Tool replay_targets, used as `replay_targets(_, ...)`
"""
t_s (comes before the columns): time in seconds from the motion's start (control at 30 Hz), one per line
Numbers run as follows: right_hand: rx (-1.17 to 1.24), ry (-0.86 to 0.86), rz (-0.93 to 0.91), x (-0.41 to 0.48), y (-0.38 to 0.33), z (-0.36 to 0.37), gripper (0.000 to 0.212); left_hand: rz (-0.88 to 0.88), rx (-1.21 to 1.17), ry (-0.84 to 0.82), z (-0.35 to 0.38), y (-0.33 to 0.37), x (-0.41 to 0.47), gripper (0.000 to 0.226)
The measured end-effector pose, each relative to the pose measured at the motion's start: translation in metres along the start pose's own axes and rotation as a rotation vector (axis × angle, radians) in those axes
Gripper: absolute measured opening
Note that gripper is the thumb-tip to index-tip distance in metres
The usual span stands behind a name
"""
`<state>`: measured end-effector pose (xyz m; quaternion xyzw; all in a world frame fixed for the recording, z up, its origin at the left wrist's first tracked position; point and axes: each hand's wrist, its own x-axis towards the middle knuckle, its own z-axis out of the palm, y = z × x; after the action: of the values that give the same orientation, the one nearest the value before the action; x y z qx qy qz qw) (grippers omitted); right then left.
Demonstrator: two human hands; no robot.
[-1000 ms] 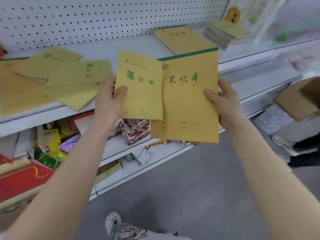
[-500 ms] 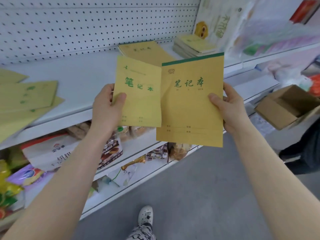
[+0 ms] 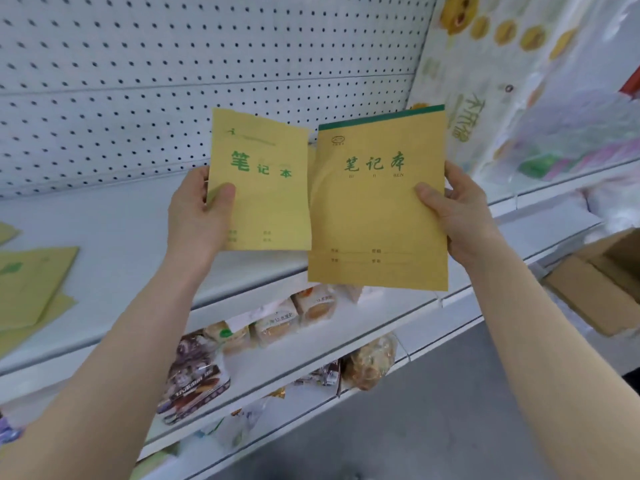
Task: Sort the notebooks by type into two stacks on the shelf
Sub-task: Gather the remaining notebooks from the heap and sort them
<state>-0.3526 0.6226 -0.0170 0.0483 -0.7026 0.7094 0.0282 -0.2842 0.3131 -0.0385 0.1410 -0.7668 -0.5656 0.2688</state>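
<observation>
Fingers curled — left hand, small notebook; right hand, green-edged notebook

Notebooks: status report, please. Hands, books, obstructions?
Left grip holds small notebook. Right grip holds larger green-topped notebook. Both off the shelf, unsorted. No obstruction seen.

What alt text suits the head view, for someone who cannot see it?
The left hand holds a small yellow notebook, the right hand a larger notebook with a green top edge, side by side before a white shelf with loose notebooks at left.
</observation>
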Motion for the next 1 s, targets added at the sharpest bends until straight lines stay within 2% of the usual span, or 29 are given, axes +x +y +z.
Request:
replay_targets(0.13, -0.012, -0.092, -0.024, 0.06, 0.001, 0.012, 0.039, -0.038, 0.013, 0.125, 0.009, -0.002, 0.02, 0.017)
replay_targets(0.3, -0.048, -0.285, 0.006, 0.125, 0.004, 0.033, 0.036, -0.098, 0.035, 0.321, 0.016, -0.001, 0.025, 0.024)
replay_targets(0.4, -0.063, -0.394, 0.055, 0.151, 0.006, 0.049, 0.023, -0.118, 0.029, 0.421, 0.02, -0.002, 0.021, 0.027)
replay_targets(0.57, -0.087, -0.524, 0.167, 0.185, 0.023, 0.086, 0.029, -0.129, 0.074, 0.552, 0.021, -0.001, 0.008, 0.026)
replay_targets(0.67, -0.363, -0.544, 0.042, 0.195, 0.043, 0.106, 0.033, -0.142, 0.106, 0.572, 0.021, -0.003, 0.004, 0.023)
replay_targets(0.73, -0.617, -0.503, -0.106, 0.199, 0.054, 0.114, 0.031, -0.149, 0.116, 0.563, 0.021, -0.006, 0.004, 0.02)
replay_targets(0.83, -0.839, -0.425, -0.198, 0.203, 0.065, 0.122, 0.033, -0.163, 0.128, 0.531, 0.023, -0.008, 0.008, 0.02)
replay_targets(1.0, -1.203, -0.414, -0.259, 0.202, 0.061, 0.129, 0.067, -0.17, 0.121, 0.462, 0.032, -0.005, 0.016, 0.022)
